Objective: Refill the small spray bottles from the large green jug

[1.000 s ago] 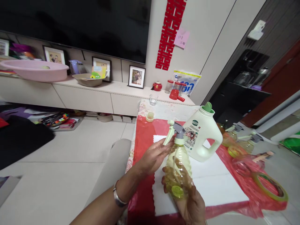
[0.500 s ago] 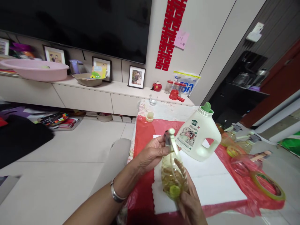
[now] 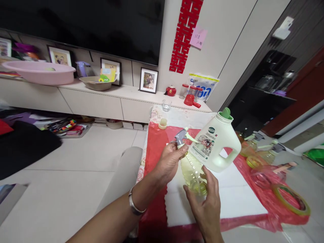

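Note:
My left hand is closed round the neck of a clear spray bottle, just below its grey and pale green trigger head. The bottle tilts, its base toward my right hand, with yellowish liquid and a dip tube inside. My right hand is at the bottle's lower end, thumb and fingers spread on either side of it; whether they touch it I cannot tell. Behind the bottle stands a pale green jug with a handle, its green spout showing at the uncapped mouth. A translucent cap lies on the red plastic sheet.
White paper lies under my hands. To the right are several more spray bottles and a roll of tape. A glass cup stands at the table's far end, before a low cabinet.
The spray bottle has turned, its nozzle now pointing right, and its base has swung right and up. My right hand's fingers have spread from their grip on its lower part.

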`<state>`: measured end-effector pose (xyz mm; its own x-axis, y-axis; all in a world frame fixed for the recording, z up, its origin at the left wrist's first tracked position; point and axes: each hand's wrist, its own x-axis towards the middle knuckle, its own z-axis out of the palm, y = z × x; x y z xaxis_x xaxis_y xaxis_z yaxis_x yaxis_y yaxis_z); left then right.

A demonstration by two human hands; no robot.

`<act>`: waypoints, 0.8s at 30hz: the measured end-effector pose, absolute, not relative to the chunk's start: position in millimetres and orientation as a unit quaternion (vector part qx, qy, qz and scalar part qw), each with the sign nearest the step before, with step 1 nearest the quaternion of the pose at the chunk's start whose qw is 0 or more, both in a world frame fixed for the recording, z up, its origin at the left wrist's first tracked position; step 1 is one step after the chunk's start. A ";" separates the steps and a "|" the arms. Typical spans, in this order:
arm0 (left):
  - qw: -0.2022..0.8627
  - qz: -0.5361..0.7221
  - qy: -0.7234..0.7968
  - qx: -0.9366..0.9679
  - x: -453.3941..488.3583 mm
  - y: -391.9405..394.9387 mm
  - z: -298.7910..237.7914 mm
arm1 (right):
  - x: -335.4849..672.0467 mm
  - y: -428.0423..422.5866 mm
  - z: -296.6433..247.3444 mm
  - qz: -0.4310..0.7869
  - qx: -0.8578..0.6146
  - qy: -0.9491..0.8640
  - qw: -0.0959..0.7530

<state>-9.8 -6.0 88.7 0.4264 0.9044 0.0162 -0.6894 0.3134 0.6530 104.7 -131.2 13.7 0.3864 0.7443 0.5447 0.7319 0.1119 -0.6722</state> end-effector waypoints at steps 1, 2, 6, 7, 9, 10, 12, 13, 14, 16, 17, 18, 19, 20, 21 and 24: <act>0.794 0.499 0.178 0.297 -9.5 -6.5 87.5 | 105.1 -131.2 12.8 0.004 -0.667 -0.554 0.498; 0.801 0.490 0.172 0.298 -9.8 -7.0 86.3 | 104.8 -131.6 12.8 0.020 -0.669 -0.548 0.503; 0.824 0.466 0.145 0.286 -14.4 -3.8 82.8 | 100.5 -135.7 19.3 0.122 -0.676 -0.503 0.525; 0.825 0.470 0.152 0.275 -15.8 -0.6 82.2 | 100.0 -137.1 21.5 0.133 -0.679 -0.500 0.521; 0.821 0.485 0.181 0.241 -18.7 9.7 81.1 | 101.4 -141.2 25.2 0.143 -0.689 -0.495 0.509; 0.817 0.496 0.195 0.218 -20.3 16.5 80.6 | 103.6 -144.0 26.4 0.144 -0.698 -0.490 0.503; 0.804 0.527 0.213 0.173 -23.8 31.6 79.1 | 110.6 -151.3 27.0 0.136 -0.713 -0.480 0.492; 0.796 0.544 0.214 0.155 -25.6 39.0 78.1 | 115.1 -155.7 26.9 0.129 -0.719 -0.477 0.489; 0.789 0.559 0.212 0.144 -27.3 45.7 76.7 | 119.8 -160.4 26.7 0.121 -0.727 -0.473 0.484; 0.777 0.578 0.207 0.138 -29.5 56.0 72.4 | 128.6 -169.7 27.4 0.110 -0.744 -0.451 0.480; 0.773 0.581 0.210 0.144 -29.7 59.1 69.3 | 132.1 -173.7 28.6 0.111 -0.752 -0.432 0.486; 0.767 0.580 0.223 0.161 -28.9 61.1 65.5 | 134.6 -177.0 30.4 0.115 -0.758 -0.407 0.497; 0.757 0.576 0.247 0.184 -27.3 62.1 61.2 | 136.1 -179.3 32.7 0.125 -0.758 -0.380 0.515; 0.745 0.570 0.276 0.208 -24.8 62.5 56.2 | 136.6 -180.7 35.2 0.137 -0.753 -0.355 0.536; 0.732 0.563 0.306 0.232 -21.6 62.7 50.9 | 136.1 -181.0 37.9 0.151 -0.745 -0.335 0.557; 0.698 0.546 0.376 0.270 -10.1 65.8 34.3 | 130.9 -177.1 43.6 0.182 -0.722 -0.323 0.585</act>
<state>-10.1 65.8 34.3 0.1213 0.9655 -0.2305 -0.5583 0.2583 0.7884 130.9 -177.1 43.6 0.7252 0.6788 0.1150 0.2532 -0.1076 -0.9614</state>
